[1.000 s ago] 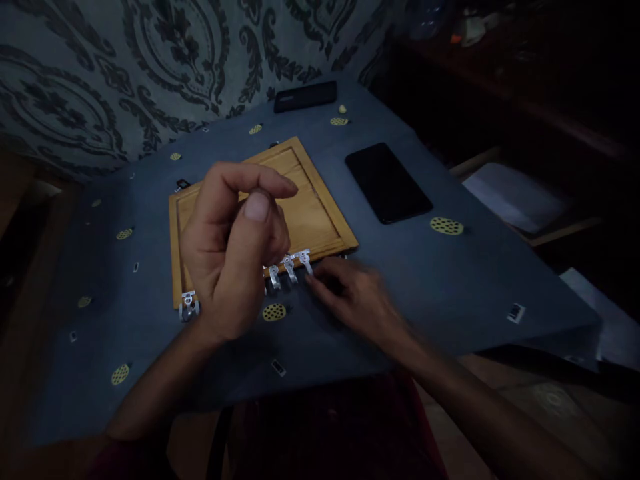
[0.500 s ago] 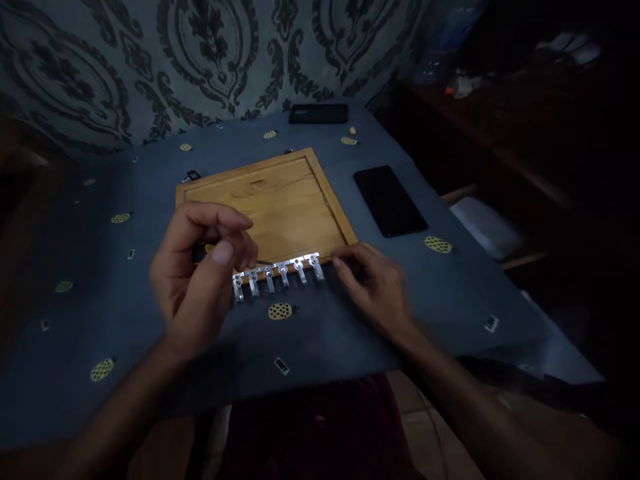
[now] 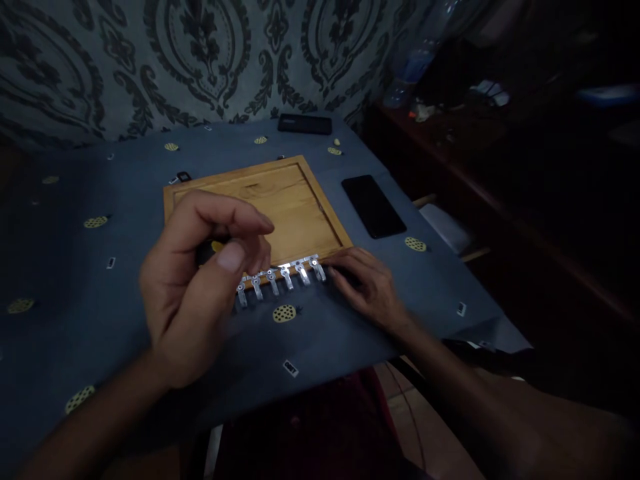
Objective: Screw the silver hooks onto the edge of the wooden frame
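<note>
My left hand (image 3: 200, 287) is closed around a screwdriver (image 3: 217, 247). Only a bit of its yellow-and-black handle and a thin shaft show; the fingers hide the rest. Its shaft points toward a metal hook rail (image 3: 286, 269) with several silver hooks, lying along the near edge of a framed wooden board (image 3: 285, 207). My left hand covers the rail's left end and the board's near-left part. At the board's near-right corner, my right hand (image 3: 367, 283) grips the edge with curled fingers, close to the last hook.
A black phone (image 3: 373, 206) lies right of the board, and a dark phone or case (image 3: 305, 124) sits at the back. The blue pineapple-print tablecloth (image 3: 250, 373) covers the table. A plastic bottle (image 3: 410, 70) stands on a dark surface to the right.
The view has shifted slightly. My left hand appears larger and a little further right over the board, still around the screwdriver. My right hand stays at the corner.
</note>
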Motion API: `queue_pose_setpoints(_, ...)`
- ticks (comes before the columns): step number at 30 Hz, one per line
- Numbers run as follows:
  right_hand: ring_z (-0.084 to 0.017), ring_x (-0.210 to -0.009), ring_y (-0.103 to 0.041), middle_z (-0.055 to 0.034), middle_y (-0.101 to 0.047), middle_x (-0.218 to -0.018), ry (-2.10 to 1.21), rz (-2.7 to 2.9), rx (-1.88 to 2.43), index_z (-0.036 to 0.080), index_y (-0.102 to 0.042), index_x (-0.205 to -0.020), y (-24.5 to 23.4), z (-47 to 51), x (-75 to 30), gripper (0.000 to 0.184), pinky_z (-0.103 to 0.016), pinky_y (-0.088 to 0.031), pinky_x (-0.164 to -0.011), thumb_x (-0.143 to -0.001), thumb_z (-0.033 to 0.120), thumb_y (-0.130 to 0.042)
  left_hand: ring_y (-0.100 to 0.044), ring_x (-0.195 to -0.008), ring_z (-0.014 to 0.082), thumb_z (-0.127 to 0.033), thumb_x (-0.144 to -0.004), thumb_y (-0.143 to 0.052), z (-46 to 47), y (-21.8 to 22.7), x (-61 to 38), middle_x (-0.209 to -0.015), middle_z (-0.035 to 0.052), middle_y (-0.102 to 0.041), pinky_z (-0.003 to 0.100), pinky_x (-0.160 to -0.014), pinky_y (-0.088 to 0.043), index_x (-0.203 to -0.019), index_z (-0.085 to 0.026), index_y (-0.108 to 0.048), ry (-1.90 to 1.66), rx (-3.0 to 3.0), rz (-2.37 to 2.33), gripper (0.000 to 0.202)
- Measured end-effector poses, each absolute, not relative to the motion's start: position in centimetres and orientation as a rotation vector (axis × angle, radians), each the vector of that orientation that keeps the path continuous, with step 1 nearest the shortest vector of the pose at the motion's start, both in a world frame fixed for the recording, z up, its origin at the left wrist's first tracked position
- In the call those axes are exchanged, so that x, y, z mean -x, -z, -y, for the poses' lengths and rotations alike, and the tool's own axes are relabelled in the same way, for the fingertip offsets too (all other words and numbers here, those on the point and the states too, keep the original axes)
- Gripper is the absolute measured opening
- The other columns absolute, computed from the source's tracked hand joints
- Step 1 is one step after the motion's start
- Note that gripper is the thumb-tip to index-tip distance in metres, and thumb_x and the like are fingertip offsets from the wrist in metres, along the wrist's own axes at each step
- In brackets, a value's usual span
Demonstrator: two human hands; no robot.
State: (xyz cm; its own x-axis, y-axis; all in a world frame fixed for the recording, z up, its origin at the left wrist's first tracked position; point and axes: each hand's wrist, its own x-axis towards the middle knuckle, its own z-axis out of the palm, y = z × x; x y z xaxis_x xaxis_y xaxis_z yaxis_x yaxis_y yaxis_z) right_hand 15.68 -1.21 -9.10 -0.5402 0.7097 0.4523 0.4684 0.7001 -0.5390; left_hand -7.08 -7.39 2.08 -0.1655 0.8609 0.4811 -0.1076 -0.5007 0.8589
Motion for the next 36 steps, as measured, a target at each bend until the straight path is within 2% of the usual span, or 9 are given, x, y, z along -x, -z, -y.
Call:
queue_pose_setpoints(6,-0.021,-0.091,-0.065,-0.0077,-0.069,-0.094,-0.494,2.221,0.857,0.020,-0.067,-0.106,9.3,1.2,-15.7,0.017,-0.037,-0.053,-0.082,-0.095,0.020,-0.054,-0.049,-0.061,0.0135,-0.012,-0.088,-0.053,6.7,-2.1,5.3,-0.066,0.0007,-0.051,0.031,-0.057,-0.044,-0.088,-0.020,-0.068,-1.707,-1.340,-0.875,0.017)
queue_pose_setpoints(12,-0.021,-0.095,-0.065,-0.0084,-0.070,-0.099,-0.572,2.219,0.855,0.021,-0.066,-0.109,9.4,1.0,-15.7,0.020,-0.039,-0.052,-0.085,-0.097,0.025,-0.051,-0.048,-0.059,0.0125,-0.017,-0.086,-0.057,7.3,-1.6,4.4,-0.064,0.0000,-0.049,0.028,-0.056,-0.043,-0.085,-0.019,-0.067,-1.764,-1.305,-0.947,0.010)
queue_pose_setpoints(16,-0.020,-0.093,-0.066,-0.0065,-0.071,-0.097,-0.663,2.168,0.830,0.022,-0.067,-0.104,9.2,0.9,-15.7,0.018,-0.037,-0.052,-0.084,-0.099,0.027,-0.050,-0.048,-0.059,0.0124,-0.020,-0.085,-0.059,8.3,-1.5,4.4,-0.065,0.0000,-0.050,0.028,-0.056,-0.043,-0.084,-0.020,-0.067,-1.868,-1.281,-1.038,0.008)
queue_pose_setpoints(21,-0.020,-0.081,-0.066,-0.0047,-0.071,-0.086,-0.615,2.154,0.787,0.021,-0.066,-0.090,9.7,0.8,-15.4,0.011,-0.035,-0.052,-0.073,-0.090,0.032,-0.065,-0.045,-0.057,0.0116,-0.021,-0.080,-0.064,8.8,-1.2,4.7,-0.062,-0.0012,-0.046,0.029,-0.057,-0.044,-0.080,-0.020,-0.067,-1.948,-1.229,-1.069,0.003)
queue_pose_setpoints(27,-0.017,-0.070,-0.063,-0.0022,-0.067,-0.075,-0.575,2.157,0.775,0.021,-0.063,-0.079,10.1,0.7,-15.2,0.013,-0.031,-0.049,-0.065,-0.090,0.028,-0.063,-0.045,-0.057,0.0114,-0.019,-0.079,-0.063,8.6,-0.7,4.7,-0.063,-0.0009,-0.048,0.028,-0.056,-0.043,-0.080,-0.019,-0.067,-1.944,-1.188,-1.041,0.004)
queue_pose_setpoints(36,-0.018,-0.069,-0.063,-0.0021,-0.065,-0.071,-0.632,2.116,0.836,0.022,-0.061,-0.076,9.1,1.3,-15.2,0.016,-0.031,-0.048,-0.063,-0.091,0.027,-0.060,-0.047,-0.059,0.0125,-0.020,-0.085,-0.059,6.8,-0.9,3.9,-0.063,-0.0009,-0.049,0.029,-0.057,-0.043,-0.084,-0.020,-0.066,-1.878,-1.301,-0.968,0.008)
